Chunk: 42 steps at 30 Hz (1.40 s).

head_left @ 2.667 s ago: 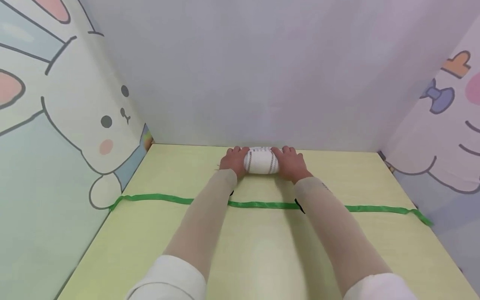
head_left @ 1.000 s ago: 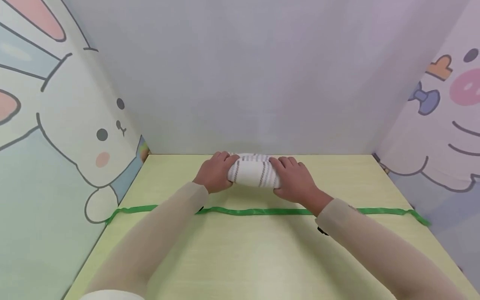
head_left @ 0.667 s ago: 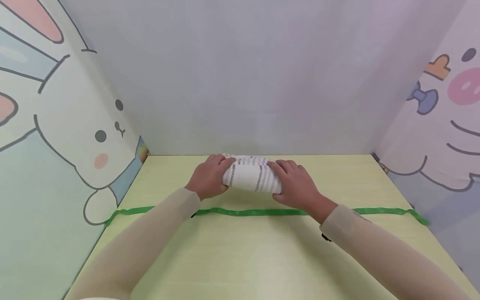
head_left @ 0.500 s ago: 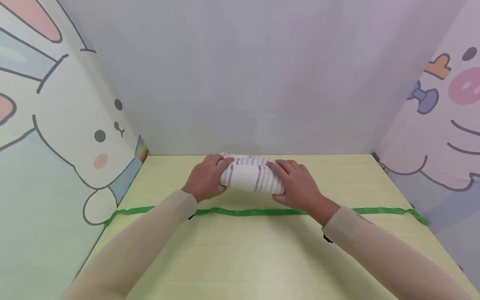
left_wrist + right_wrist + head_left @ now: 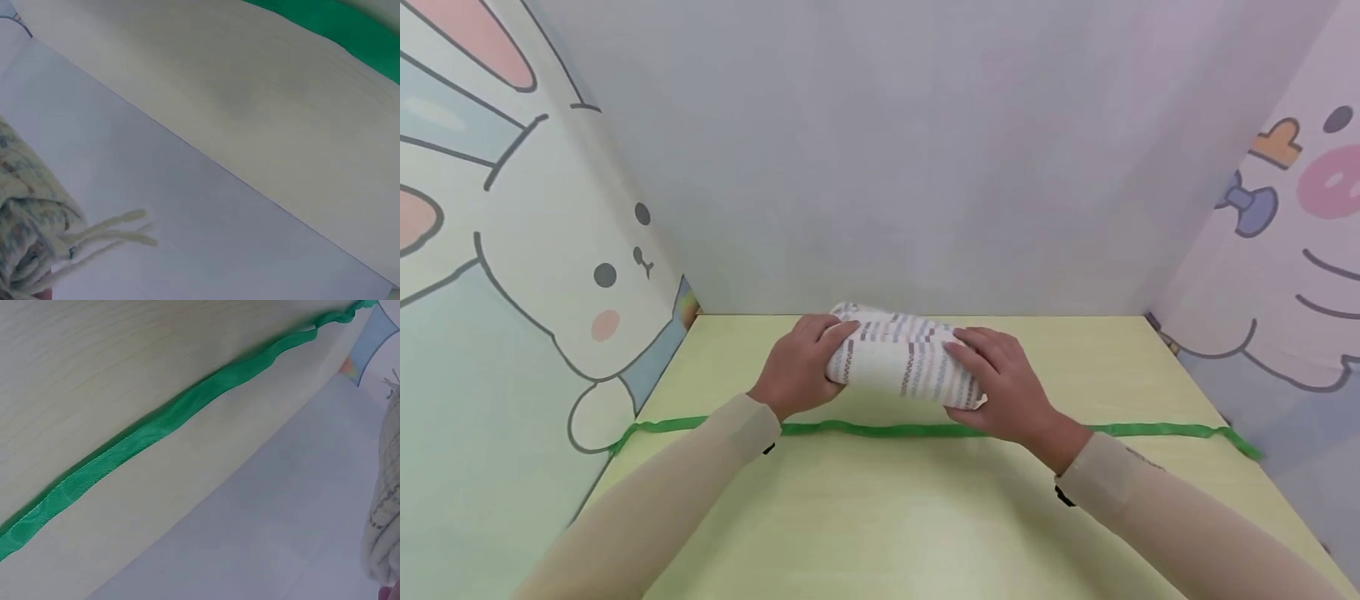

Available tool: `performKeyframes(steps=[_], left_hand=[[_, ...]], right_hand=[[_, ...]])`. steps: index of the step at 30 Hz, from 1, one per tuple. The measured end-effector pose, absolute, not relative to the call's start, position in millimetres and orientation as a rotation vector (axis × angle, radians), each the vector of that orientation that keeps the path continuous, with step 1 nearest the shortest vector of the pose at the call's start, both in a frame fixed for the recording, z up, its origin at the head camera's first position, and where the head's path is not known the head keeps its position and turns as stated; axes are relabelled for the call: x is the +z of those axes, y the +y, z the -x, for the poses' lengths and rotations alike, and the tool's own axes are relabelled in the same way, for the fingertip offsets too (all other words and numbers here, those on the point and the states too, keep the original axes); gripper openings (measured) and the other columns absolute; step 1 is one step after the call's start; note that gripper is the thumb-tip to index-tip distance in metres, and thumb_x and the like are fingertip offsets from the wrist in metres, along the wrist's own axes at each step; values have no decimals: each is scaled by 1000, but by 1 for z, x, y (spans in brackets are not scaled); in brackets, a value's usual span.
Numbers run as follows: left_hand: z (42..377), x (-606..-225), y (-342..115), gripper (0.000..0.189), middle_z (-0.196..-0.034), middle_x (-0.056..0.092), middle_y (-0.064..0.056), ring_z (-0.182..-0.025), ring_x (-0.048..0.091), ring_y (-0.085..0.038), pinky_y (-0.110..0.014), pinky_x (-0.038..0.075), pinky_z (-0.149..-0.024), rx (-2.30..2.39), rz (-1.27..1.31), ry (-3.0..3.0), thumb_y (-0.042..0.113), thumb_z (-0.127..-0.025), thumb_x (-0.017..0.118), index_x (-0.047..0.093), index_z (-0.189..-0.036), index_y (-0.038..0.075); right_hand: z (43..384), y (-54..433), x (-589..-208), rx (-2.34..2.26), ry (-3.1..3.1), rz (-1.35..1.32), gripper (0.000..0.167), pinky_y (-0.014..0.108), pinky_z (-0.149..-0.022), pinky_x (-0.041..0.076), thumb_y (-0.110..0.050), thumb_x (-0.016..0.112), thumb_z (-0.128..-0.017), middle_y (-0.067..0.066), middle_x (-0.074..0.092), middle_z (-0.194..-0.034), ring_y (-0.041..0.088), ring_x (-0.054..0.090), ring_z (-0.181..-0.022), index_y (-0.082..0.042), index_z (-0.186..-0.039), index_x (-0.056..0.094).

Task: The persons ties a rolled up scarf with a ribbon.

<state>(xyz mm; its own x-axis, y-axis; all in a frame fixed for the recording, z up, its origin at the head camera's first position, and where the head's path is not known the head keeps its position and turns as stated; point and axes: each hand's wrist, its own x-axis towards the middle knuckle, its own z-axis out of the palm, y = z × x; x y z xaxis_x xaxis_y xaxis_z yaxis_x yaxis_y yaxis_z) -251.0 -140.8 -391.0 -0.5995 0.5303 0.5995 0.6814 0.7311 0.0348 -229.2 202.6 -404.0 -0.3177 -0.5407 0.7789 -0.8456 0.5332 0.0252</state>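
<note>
A rolled-up white towel (image 5: 891, 362) with grey, blue and brownish stripes hangs between my two hands, seemingly raised over the far part of the table. My left hand (image 5: 802, 367) grips its left end, thumb on the near side. Its right end, tilted lower and nearer to me, is held by my right hand (image 5: 1003, 385). In the left wrist view the coiled towel end (image 5: 31, 206) shows loose fringe strands (image 5: 119, 236) sticking out. The right wrist view catches the other end of the towel (image 5: 389, 500) at its edge, with only a fingertip visible.
A green ribbon (image 5: 880, 430) runs across the pale yellow table (image 5: 880, 517), in front of the towel. A plain greyish wall (image 5: 910, 150) rises behind the table. Side panels carry a rabbit drawing (image 5: 565, 250) at left and a pig drawing (image 5: 1292, 275) at right.
Both hands have brought the towel from the table's back edge toward me and slightly left, spreading farther apart. The towel looks larger, and its right end has dipped nearer to me.
</note>
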Motion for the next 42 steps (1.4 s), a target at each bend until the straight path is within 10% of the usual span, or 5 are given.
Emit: performKeyframes(steps=[15, 32, 42], left_hand=[[241, -384, -152, 75, -126, 60, -15, -113, 58, -37, -52, 57, -84, -541, 1012, -2039, 18, -69, 88, 56, -137, 13], [235, -407, -142, 84, -129, 58, -16, -115, 57, -37, -53, 55, -88, -792, 1091, -2004, 11, -61, 92, 55, -137, 10], [245, -410, -132, 83, -132, 57, -14, -120, 54, -34, -50, 52, -96, -836, 1168, -2065, 11, -65, 93, 53, -138, 11]], right_hand=[[202, 192, -357, 639, -1543, -1348, 51, 38, -111, 38, -41, 71, -94, 32, 54, -124, 49, 51, -112, 3, -117, 57], [206, 231, -363, 974, -1895, -1433, 97, 36, -116, 35, -50, 80, -87, 36, 31, -152, 37, 32, -148, 15, -142, 32], [208, 225, -353, 871, -1805, -1564, 92, 35, -119, 32, -44, 74, -94, 26, 24, -161, 37, 23, -152, -1, -158, 22]])
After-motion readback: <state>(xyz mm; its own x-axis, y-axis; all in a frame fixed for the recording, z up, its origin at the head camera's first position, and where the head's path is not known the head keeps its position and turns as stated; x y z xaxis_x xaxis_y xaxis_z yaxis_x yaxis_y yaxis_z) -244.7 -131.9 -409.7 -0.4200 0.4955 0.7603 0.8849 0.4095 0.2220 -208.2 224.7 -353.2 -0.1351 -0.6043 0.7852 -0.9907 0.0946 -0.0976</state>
